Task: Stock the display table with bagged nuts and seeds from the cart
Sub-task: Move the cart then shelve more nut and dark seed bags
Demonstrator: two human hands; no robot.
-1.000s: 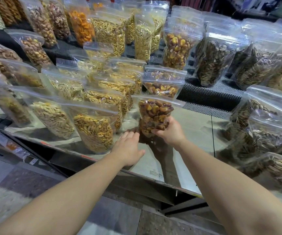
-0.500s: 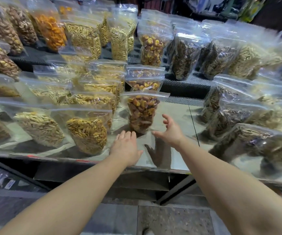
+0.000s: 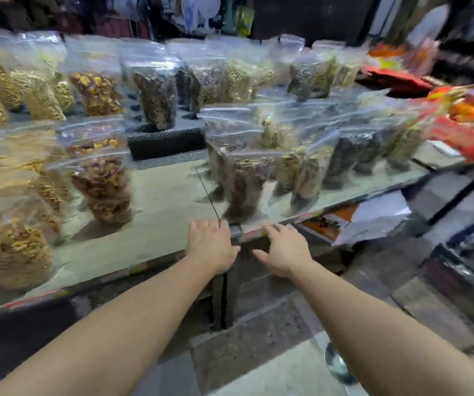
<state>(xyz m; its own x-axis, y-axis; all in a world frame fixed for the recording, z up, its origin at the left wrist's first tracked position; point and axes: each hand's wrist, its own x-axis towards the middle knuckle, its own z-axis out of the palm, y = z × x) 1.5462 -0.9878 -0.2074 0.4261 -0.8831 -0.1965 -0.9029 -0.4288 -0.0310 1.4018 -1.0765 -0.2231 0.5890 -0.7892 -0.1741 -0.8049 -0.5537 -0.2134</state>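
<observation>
The display table (image 3: 167, 195) carries rows of clear bags of nuts and seeds; the view is blurred by motion. A bag of brown and yellow nuts (image 3: 103, 187) stands upright near the table's front, left of a bare strip. My left hand (image 3: 211, 245) hovers over the front edge of the table with straight fingers and holds nothing. My right hand (image 3: 282, 251) is beside it, just off the edge, fingers spread and empty. Bags of dark striped seeds (image 3: 244, 181) stand to the right of the bare strip.
Pale seed bags (image 3: 7, 250) crowd the left front. A raised back tier on a black mat (image 3: 167, 142) holds more bags. Red snack packets (image 3: 469, 121) lie at the far right. Below the table are a dark leg (image 3: 220, 298) and stone floor.
My right hand has let go of the nut bag, which now stands on the table. Both hands have drawn back to the front edge, and the view has swung to the right.
</observation>
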